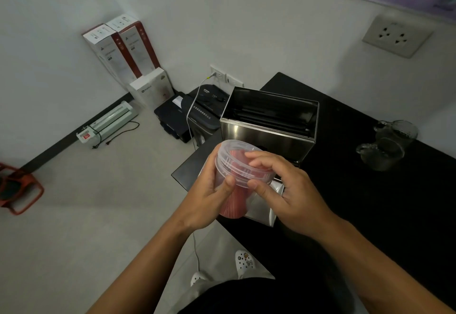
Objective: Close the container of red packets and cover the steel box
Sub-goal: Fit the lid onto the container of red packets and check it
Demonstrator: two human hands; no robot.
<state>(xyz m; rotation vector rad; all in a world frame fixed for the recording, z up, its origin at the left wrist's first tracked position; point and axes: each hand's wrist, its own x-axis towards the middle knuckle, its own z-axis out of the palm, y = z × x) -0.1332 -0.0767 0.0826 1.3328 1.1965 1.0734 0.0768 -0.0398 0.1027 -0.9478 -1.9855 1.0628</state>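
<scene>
I hold a clear plastic container point(233, 199) of red packets above the black table's near left corner. My left hand point(209, 197) wraps its side. My right hand point(283, 185) presses the clear lid point(237, 159) onto its top, fingers over the rim. Behind it on the table stands the steel box point(266, 138), open at the top, its dark inside showing. A flat steel piece point(264, 205), possibly the box's cover, lies on the table under my hands, partly hidden.
Two clear glass pitchers point(387, 145) stand on the black table point(370, 202) to the right. On the floor to the left are a shredder point(204, 111), a black printer point(172, 118), cardboard boxes point(123, 52), a laminator point(111, 121) and a red stool point(17, 187).
</scene>
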